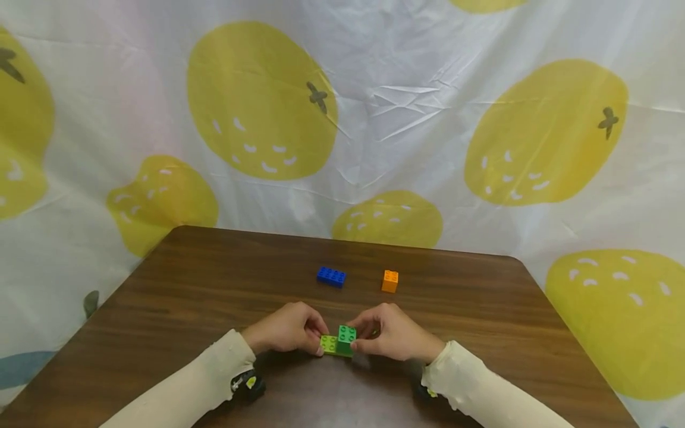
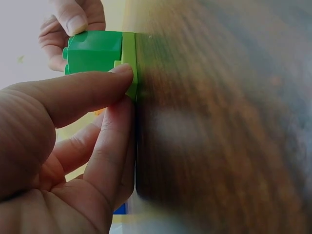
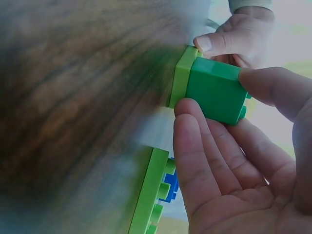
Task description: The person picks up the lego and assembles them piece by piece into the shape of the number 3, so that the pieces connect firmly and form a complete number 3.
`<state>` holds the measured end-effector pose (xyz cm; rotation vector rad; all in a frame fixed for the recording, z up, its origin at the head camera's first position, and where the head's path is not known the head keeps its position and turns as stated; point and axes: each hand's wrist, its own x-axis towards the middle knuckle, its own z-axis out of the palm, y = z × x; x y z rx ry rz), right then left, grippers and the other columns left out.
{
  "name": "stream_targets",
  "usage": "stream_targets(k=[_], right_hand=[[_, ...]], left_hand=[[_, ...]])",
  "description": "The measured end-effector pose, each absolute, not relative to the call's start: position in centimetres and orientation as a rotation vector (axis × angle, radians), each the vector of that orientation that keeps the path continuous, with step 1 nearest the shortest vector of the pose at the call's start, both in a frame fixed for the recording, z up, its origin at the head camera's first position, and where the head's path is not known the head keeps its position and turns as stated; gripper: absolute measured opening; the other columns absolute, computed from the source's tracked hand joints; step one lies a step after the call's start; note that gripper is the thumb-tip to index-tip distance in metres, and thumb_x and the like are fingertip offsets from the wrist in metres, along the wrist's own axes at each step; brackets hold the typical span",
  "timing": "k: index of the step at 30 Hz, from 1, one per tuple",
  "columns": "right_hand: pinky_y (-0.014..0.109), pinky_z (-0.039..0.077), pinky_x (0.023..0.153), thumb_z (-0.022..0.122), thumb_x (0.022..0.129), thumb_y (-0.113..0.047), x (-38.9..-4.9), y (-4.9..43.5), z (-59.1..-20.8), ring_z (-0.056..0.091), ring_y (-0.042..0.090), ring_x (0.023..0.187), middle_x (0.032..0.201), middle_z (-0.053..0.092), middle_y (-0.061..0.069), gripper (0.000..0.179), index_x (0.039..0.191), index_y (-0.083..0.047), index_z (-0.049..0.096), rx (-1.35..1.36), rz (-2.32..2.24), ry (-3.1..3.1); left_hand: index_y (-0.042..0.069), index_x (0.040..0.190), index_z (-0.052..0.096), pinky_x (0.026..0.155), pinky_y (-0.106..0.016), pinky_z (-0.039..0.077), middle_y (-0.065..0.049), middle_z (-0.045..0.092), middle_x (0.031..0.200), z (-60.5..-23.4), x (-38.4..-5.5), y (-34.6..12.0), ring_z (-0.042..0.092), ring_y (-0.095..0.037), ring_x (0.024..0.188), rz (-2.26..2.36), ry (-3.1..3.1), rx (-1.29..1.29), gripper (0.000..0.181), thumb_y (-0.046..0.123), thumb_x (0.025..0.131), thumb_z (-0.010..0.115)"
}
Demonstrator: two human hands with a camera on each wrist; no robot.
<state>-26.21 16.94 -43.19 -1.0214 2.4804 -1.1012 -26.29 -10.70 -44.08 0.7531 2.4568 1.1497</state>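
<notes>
A thin lime-green building plate (image 1: 329,343) lies flat on the table, with a darker green toy brick (image 1: 346,336) standing on its right end. My left hand (image 1: 291,328) pinches the plate's left end between thumb and fingers. In the left wrist view the thumb (image 2: 105,90) presses on the plate's near edge. My right hand (image 1: 395,334) holds the green brick, thumb on one side and fingers on the other. The right wrist view shows the brick (image 3: 217,90) against the plate (image 3: 181,80), its studs facing away from the table.
Farther back on the brown table (image 1: 241,261) lie a blue brick (image 1: 331,277) and, right of it, an orange brick (image 1: 390,281). Another light green studded piece (image 3: 151,195) shows near my right fingers. A fruit-patterned curtain (image 1: 396,119) hangs behind the table.
</notes>
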Motion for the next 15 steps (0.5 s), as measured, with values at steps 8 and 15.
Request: stream_targets(k=[8,15], right_hand=[[0.024,0.062,0.077,0.082,0.093,-0.023,-26.26,16.92,-43.09,0.077,0.007,0.084,0.102,0.082,0.0,0.032,0.122,-0.013,0.078,-1.039,-1.091,2.463],[0.025,0.062,0.08,0.082,0.094,-0.025,-26.45,17.0,-42.73,0.077,0.006,0.086,0.102,0.082,-0.002,0.033,0.124,-0.014,0.077,-1.047,-1.061,2.447]], left_hand=[[0.012,0.094,0.078,0.068,-0.025,0.054,0.004,0.073,0.084,-44.12,-26.18,-10.67,0.066,-0.01,0.078,1.149,2.458,0.745,0.023,0.01,0.075,0.092],[0.011,0.094,0.079,0.068,-0.025,0.054,0.004,0.073,0.084,-43.85,-26.09,-10.68,0.065,-0.01,0.078,1.156,2.453,0.745,0.024,0.009,0.075,0.092]])
